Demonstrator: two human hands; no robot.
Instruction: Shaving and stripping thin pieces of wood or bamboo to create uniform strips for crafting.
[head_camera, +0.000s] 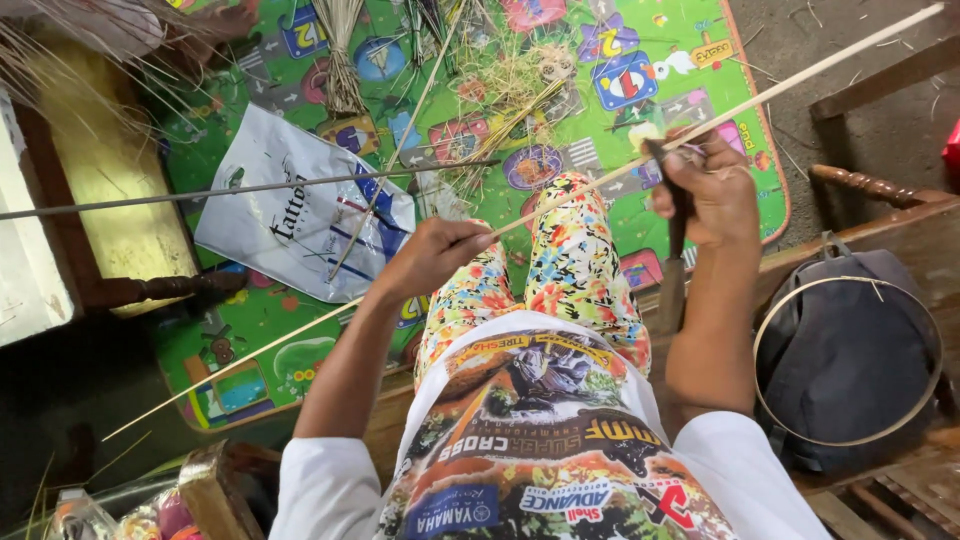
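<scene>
Both hands, left (432, 255) and right (712, 190), grip a long cane strip (560, 200).

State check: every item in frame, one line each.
Long pale strip: held slanting across the lap by both hands.
Left hand: closed on the strip.
Right hand: closed on a dark-handled knife, blade against the strip.
White plastic bag: lying flat on the mat.
Thin hoop: resting on the dark backpack.

Left hand (432, 255) fisted low; right hand (712, 190) clenched, raised.

The long cane strip (600, 180) passes hidden inside both fists; the knife (672, 270) blade is unclear.
</scene>
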